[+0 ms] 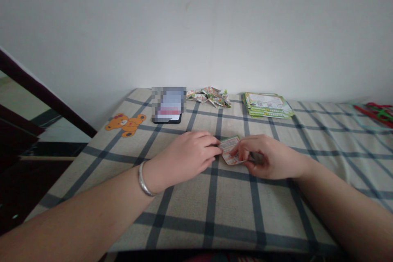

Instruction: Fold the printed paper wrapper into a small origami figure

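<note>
A small printed paper (229,147) with a green edge and orange marks lies between my two hands on the checked tablecloth. My right hand (260,155) pinches its right side between thumb and fingers, and that edge is bent up a little. At the paper's left edge rest the fingertips of my left hand (196,151), the fingers stretched out and the palm low over the cloth. A silver bangle circles my left wrist. Part of the paper is hidden under the right fingers.
Behind stand a phone (169,108) with a blurred screen, several folded paper pieces (211,96) and a stack of printed green-edged sheets (268,105). An orange bear cutout (125,124) lies left. Red and green scissors-like items (379,114) sit far right. A white wall (215,28) backs the table.
</note>
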Available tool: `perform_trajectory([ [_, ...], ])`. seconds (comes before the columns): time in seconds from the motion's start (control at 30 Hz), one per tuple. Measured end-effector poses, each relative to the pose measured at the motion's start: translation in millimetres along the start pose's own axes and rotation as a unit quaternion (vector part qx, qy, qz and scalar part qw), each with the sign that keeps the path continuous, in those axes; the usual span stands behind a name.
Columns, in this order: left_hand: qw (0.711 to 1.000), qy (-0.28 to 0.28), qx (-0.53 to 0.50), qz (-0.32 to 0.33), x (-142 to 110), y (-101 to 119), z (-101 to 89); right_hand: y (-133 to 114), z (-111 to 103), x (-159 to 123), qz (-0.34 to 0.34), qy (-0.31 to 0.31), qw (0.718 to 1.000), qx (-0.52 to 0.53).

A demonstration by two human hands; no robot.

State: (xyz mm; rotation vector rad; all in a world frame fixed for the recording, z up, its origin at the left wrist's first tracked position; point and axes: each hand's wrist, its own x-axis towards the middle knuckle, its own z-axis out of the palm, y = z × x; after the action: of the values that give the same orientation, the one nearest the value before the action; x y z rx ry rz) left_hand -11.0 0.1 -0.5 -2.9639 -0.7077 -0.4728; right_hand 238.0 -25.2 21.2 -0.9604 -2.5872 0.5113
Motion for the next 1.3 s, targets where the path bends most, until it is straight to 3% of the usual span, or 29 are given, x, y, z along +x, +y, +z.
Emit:
perform_trajectory([
  [0.4,1.000,-0.022,-0.018,-0.007,0,0,-3.1,11,7,0,0.080,0.044,0.994,0.066],
  [0.5,1.000,-0.014,-0.019,-0.001,0,-1,-2.2,14,11,2,0.069,0.102,0.991,0.047],
  [0.57,1.000,-0.010,-0.020,0.000,0,-1,-1.4,16,12,4,0.025,0.120,0.992,0.041],
  [0.7,1.000,-0.010,-0.015,0.002,0,-1,-0.7,17,11,5,-0.052,0.108,0.992,0.027],
  [1.0,1.000,-0.011,-0.026,-0.012,0,-2,0.5,16,7,1,-0.042,0.066,0.993,-0.086],
  [1.3,0.998,-0.012,-0.038,-0.042,-1,-2,-1.0,10,7,3,-0.010,0.030,0.991,-0.132],
])
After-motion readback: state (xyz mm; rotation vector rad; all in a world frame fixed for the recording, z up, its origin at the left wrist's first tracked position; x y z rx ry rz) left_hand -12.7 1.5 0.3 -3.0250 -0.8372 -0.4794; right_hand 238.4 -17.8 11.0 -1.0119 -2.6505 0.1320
